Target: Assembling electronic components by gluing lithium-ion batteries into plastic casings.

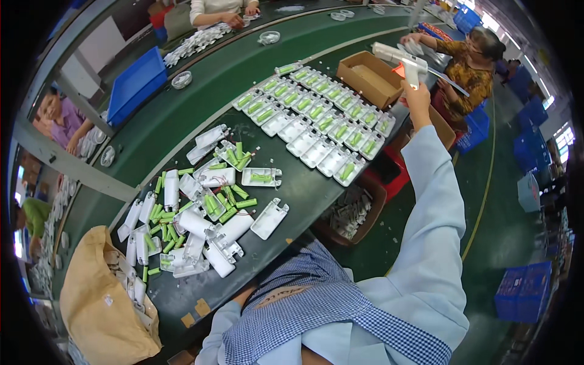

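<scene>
The right hand (417, 99) is wrapped around the handle of a white glue gun (416, 67) with an orange trigger, held up near the far right end of the worktop (310, 194), its nose pointing away and to the left. The left hand (245, 294) is mostly hidden beside the checked apron (304, 313) — only a sliver of skin shows, so I cannot tell how far open it is or whether it has hold of anything.

Just left of the glue gun sits an open cardboard box (360, 85). Below it, white casings (293, 129) lie side by side in slanting rows; most carry green cells (325, 123), while several in the nearest row have none. Nearer the left end is a loose heap — more casings jumbled with loose green cells and thin wires — beside a tan sack (100, 298) spilling white parts. A green conveyor (243, 67) runs beyond, and at the right a co-worker in a patterned top (471, 61) handles clear plastic items.
</scene>
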`<state>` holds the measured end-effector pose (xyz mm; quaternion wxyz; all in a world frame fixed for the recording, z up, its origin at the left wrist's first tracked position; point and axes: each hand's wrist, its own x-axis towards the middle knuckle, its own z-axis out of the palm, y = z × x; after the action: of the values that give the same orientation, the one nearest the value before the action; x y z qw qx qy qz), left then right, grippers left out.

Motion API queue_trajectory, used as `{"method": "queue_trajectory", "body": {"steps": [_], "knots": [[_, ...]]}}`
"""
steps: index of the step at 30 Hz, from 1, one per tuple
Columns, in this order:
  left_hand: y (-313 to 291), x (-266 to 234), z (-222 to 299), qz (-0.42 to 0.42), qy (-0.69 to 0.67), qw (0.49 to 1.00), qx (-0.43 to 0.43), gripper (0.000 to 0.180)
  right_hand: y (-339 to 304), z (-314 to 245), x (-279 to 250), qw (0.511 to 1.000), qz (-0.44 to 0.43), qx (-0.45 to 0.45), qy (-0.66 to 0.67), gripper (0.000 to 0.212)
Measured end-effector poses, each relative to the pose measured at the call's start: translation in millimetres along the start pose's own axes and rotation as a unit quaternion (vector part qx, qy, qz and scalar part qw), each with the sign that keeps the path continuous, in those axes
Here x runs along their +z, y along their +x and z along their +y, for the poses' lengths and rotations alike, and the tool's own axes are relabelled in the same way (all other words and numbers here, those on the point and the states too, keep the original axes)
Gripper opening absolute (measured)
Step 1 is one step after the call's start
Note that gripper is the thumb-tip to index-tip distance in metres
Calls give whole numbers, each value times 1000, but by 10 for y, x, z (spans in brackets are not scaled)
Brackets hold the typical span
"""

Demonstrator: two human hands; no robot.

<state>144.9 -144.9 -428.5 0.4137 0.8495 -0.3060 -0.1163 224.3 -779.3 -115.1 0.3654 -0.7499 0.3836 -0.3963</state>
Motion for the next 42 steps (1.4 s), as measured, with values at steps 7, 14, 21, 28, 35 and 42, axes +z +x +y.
{"method": "queue_trajectory", "body": {"steps": [7, 14, 21, 28, 35, 42], "knots": [[492, 236, 439, -2, -14, 1000, -22, 46, -907, -216, -554, 953, 2, -106, 283, 48], [1052, 508, 568, -20, -42, 998, 42, 36, -1793, -86, -978, 888, -226, 23, 399, 29], [919, 20, 1177, -431, -182, 884, -3, 22, -2387, -631, -795, 785, -282, -4, 552, 43], [781, -32, 1478, -148, -14, 989, 6, 50, -2776, -593, -652, 757, -385, 22, 528, 57], [1011, 602, 604, -16, 41, 998, 45, 50, -2654, -843, -835, 763, -409, -21, 501, 72], [775, 21, 1187, -326, -197, 925, -9, 33, -2390, -782, -813, 832, -358, -70, 418, 60]]}}
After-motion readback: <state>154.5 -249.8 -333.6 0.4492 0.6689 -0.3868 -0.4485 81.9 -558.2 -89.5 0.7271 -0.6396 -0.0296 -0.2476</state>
